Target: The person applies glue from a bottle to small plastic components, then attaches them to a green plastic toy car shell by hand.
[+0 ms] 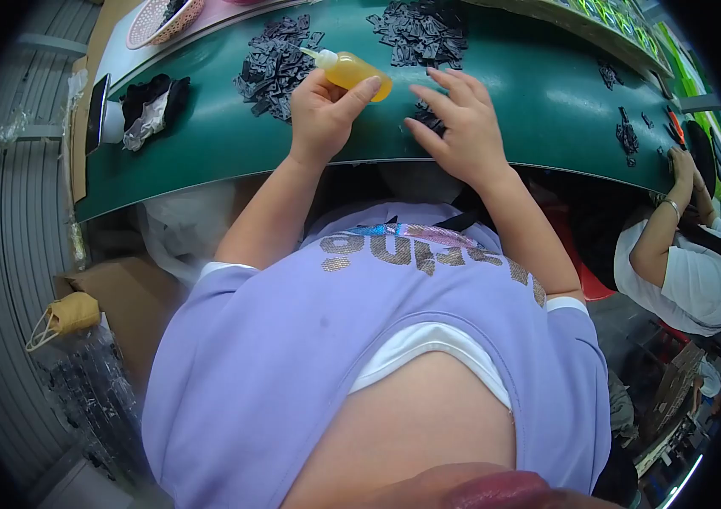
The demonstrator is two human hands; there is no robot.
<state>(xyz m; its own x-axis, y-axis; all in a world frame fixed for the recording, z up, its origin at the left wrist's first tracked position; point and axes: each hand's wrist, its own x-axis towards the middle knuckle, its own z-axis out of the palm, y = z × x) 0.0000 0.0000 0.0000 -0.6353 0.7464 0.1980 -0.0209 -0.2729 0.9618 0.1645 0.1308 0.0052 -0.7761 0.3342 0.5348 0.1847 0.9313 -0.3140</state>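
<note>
My left hand (324,114) is closed around a small squeeze bottle (359,75) of yellow liquid, tilted so its white nozzle points to the far left. My right hand (465,125) is open over the green table, thumb and fingers apart. Beneath its fingers lies a small group of black pieces (430,116), partly hidden by the hand. Beyond my left hand a heap of small flat black parts (275,64) spreads over the table. Another heap of black parts (418,34) lies farther off, beyond my right hand.
The green table (538,106) curves across the view. A dark cloth bundle (153,106) sits at its left end, near a pink basket (165,19). At the right, a co-worker's hand (683,170) is beside orange-handled pliers (675,127) and small black parts (627,140).
</note>
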